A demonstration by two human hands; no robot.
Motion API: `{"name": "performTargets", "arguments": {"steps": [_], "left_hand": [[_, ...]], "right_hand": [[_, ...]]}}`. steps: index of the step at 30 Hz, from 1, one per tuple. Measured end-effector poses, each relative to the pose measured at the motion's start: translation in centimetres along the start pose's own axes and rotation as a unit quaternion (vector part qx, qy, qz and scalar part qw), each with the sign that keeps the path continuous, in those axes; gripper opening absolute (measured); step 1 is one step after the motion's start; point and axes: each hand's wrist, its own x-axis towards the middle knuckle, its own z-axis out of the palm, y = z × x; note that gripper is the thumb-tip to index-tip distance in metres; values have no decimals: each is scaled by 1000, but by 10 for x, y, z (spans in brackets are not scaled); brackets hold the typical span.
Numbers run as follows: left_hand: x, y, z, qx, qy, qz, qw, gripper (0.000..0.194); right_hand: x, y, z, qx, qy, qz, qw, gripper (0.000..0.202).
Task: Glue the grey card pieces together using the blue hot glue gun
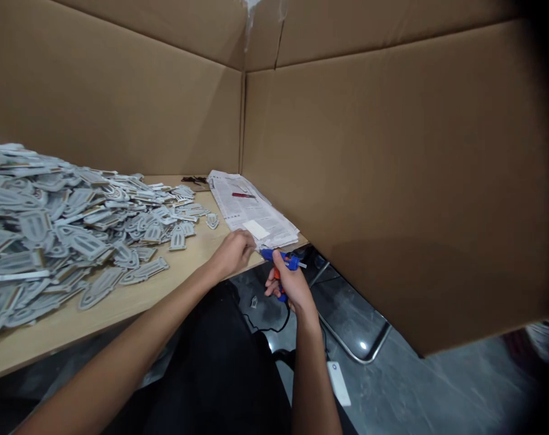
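Observation:
My right hand [289, 279] is wrapped round a blue glue gun [279, 258] with an orange trigger, held just off the table edge, its nozzle pointing left. My left hand [236, 251] is at the table's front edge near the nozzle, its fingers closed together; what they hold, if anything, is hidden. Beyond the fingertips a white card [256, 229] lies on folded newspaper [242, 208]. A red pen-like tool [243, 195] rests farther back on the newspaper.
A large heap of grey-white flat pieces [84, 235] covers the left of the wooden table [202, 241]. Cardboard walls [369, 151] stand behind and to the right. Below are a metal chair frame [369, 359], a cable and a white power strip [338, 382].

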Motion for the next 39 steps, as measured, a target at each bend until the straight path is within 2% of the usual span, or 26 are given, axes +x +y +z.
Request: {"name": "performTargets", "arguments": {"steps": [3,7,11,14,17,20,24,26,29,31,34,37,39], "left_hand": [[-12,7,3,52,-21,38,998,29],[-24,8,5,82,-25,30,996,33],[-26,7,3,88,-34,23,995,37],[-25,7,2,85,-37,22,995,38],[-25,8,1,95,-42,29,994,38],[-26,8,1,112,-47,35,992,37],[-28,8,2,122,-52,33,991,38],[-27,9,2,120,-51,31,991,38],[-26,9,2,119,-53,30,991,39],[-26,9,2,122,-56,28,991,39],[-25,8,2,123,-56,30,990,40],[-26,5,1,124,-58,39,990,41],[-26,4,1,124,-61,44,989,42]], "right_hand": [[-2,0,2,-7,9,-4,1000,69],[-7,-1,3,-56,16,-26,998,65],[-13,-3,-3,-189,22,-118,975,56],[-15,-1,-6,-233,9,-170,957,52],[-13,4,-3,-182,-7,-134,974,56],[-11,6,5,-48,-19,-49,997,65],[-11,-5,10,83,-21,50,995,68],[-12,-12,12,103,-27,73,992,68],[-14,-13,14,104,-28,66,992,67],[-16,-10,15,69,-18,35,997,65],[-18,-6,14,-65,-12,-31,997,61],[-21,-6,8,-207,-25,-102,973,55],[-23,-8,3,-245,-36,-139,959,50]]}}
